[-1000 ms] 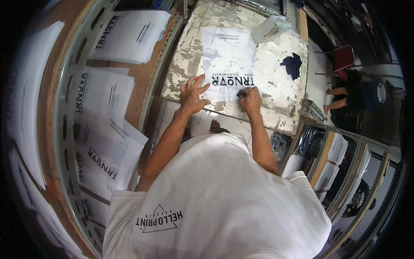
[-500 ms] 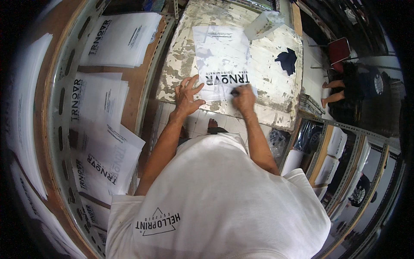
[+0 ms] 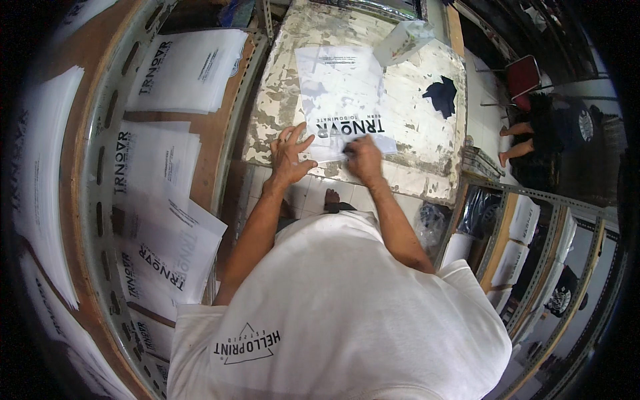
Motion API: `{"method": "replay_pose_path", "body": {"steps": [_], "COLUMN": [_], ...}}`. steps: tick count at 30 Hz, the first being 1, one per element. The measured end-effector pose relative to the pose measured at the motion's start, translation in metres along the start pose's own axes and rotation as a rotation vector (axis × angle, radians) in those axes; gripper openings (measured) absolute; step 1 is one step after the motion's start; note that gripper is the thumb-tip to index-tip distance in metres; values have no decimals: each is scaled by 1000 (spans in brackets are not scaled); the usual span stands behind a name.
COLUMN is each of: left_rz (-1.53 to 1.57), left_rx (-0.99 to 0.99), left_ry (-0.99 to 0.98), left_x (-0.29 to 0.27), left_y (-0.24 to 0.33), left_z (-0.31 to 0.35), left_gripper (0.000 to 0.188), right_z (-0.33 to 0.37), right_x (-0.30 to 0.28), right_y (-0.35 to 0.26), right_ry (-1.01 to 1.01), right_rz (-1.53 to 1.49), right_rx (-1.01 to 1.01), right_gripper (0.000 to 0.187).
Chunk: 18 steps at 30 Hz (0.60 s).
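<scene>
A translucent plastic bag [image 3: 343, 87] with black lettering lies flat on a worn table [image 3: 413, 137]. My left hand [image 3: 289, 159] rests at its near left corner, fingers spread and pressing down. Over the bag's near edge, just right of its middle, my right hand [image 3: 365, 160] is closed around a small dark object [image 3: 349, 151]. Motion smears that hand, and most of the object is hidden in the fingers, so its kind does not show.
A pale box-like container [image 3: 404, 43] and a dark cloth piece [image 3: 441, 97] sit on the table. Stacks of similar bags [image 3: 187, 70] fill a shelf [image 3: 200, 160] at left. Another shelf [image 3: 497, 267] stands at right. Beyond it are a red chair [image 3: 523, 79] and another person's legs [image 3: 517, 140].
My right hand has slid left along the bag's near edge with the dark object. My left hand keeps its place at the corner. The whole view has shifted slightly.
</scene>
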State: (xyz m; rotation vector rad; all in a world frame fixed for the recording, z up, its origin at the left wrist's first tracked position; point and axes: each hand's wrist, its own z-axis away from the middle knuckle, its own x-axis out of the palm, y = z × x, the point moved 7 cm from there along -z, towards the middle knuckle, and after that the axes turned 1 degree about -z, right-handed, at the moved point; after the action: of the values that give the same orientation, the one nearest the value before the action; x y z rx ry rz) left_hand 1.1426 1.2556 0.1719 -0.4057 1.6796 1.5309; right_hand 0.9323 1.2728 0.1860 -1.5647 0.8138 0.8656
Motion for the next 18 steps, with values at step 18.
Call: {"method": "replay_pose_path", "body": {"steps": [18], "left_rz": [45], "left_rx": [10], "left_ry": [28], "left_x": [3], "left_y": [-8], "left_z": [-3], "left_gripper": [93], "right_z": [98], "right_x": [-115], "right_y": [167], "right_ry": [481], "right_rz": [174], "right_rx": [384], "right_gripper": [19]}}
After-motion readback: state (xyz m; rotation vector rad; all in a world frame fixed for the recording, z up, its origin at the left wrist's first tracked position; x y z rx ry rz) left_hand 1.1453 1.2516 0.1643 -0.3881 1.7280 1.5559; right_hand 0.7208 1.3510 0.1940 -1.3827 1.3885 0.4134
